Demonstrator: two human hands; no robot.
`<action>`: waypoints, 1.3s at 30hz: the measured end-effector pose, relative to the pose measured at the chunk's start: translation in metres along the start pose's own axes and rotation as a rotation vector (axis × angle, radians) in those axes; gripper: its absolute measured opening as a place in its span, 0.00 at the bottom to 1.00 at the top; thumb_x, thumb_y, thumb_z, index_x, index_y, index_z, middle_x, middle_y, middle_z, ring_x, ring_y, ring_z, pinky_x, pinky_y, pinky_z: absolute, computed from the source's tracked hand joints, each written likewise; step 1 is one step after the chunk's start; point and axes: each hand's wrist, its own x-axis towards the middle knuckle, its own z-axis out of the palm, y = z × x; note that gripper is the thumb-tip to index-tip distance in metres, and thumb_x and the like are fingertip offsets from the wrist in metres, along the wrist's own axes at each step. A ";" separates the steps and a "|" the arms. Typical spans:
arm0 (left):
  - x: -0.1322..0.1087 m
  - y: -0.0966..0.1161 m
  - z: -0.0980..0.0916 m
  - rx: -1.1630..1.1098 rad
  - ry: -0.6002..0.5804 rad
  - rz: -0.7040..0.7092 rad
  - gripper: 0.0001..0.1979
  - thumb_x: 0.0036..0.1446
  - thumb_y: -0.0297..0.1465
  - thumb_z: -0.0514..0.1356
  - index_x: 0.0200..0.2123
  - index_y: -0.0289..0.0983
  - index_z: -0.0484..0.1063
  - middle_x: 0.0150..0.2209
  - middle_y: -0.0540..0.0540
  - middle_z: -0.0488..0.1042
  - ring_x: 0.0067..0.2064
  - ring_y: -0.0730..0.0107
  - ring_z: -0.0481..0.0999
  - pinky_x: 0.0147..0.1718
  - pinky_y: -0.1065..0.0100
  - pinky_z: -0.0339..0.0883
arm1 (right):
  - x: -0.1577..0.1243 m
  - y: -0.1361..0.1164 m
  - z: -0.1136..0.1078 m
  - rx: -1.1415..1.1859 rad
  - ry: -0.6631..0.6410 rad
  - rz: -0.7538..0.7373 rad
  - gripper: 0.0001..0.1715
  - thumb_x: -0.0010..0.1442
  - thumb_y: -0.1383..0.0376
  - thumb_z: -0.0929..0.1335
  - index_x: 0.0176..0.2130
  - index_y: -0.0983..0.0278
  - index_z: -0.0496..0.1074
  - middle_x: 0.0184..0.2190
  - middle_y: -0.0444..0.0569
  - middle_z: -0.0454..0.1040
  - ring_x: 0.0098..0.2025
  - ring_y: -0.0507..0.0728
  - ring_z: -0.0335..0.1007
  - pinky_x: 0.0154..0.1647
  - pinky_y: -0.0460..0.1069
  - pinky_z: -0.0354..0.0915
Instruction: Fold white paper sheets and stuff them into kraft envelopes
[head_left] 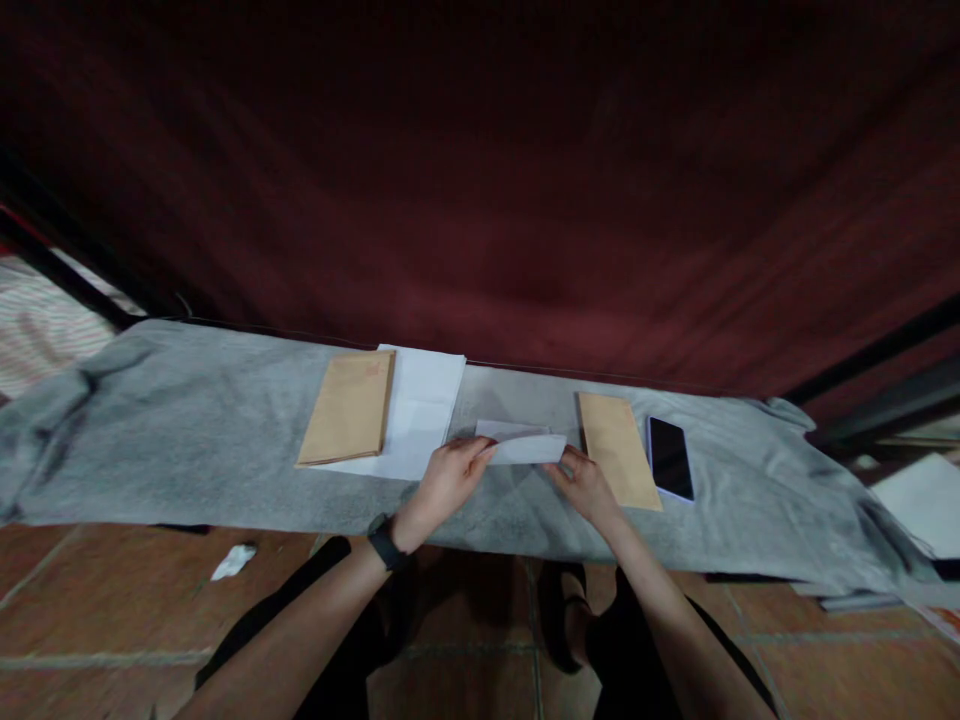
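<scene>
A folded sheet of white paper [529,450] stretches between my hands above the grey cloth, its upper flap standing a little apart from the lower layer. My left hand [452,472], with a dark watch on the wrist, pinches the paper's left end. At its right end, the fingers of my right hand [585,484] close on the lower corner. Left of my hands lie white sheets [429,400], partly under a stack of brown envelopes [349,408]. Just beyond my right hand rests a single brown envelope [619,448].
A phone [670,457] with a dark screen lies right of the single envelope. Grey cloth [217,430] covers the long narrow surface. Behind it hangs a dark red curtain [480,200]. A crumpled white tissue [234,561] is on the tiled floor [135,610].
</scene>
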 end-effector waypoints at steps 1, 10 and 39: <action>0.002 0.004 -0.002 -0.099 0.075 -0.045 0.12 0.64 0.38 0.58 0.33 0.39 0.77 0.29 0.48 0.76 0.32 0.66 0.74 0.36 0.69 0.66 | 0.003 -0.002 -0.003 0.090 0.021 0.025 0.17 0.64 0.56 0.66 0.47 0.61 0.78 0.47 0.52 0.80 0.51 0.62 0.75 0.55 0.58 0.69; 0.018 0.016 -0.006 -0.956 0.483 -0.425 0.21 0.54 0.42 0.67 0.45 0.33 0.76 0.37 0.45 0.81 0.38 0.63 0.79 0.38 0.65 0.71 | 0.025 -0.021 -0.029 0.451 0.276 0.146 0.17 0.55 0.51 0.72 0.36 0.62 0.75 0.30 0.44 0.76 0.33 0.54 0.69 0.35 0.47 0.66; -0.004 -0.028 0.046 -0.755 0.471 -0.583 0.23 0.47 0.24 0.58 0.49 0.40 0.68 0.43 0.45 0.78 0.43 0.67 0.78 0.39 0.67 0.74 | 0.021 -0.028 0.093 -0.511 -0.073 -0.108 0.32 0.73 0.53 0.55 0.70 0.59 0.53 0.70 0.50 0.54 0.72 0.60 0.49 0.72 0.61 0.47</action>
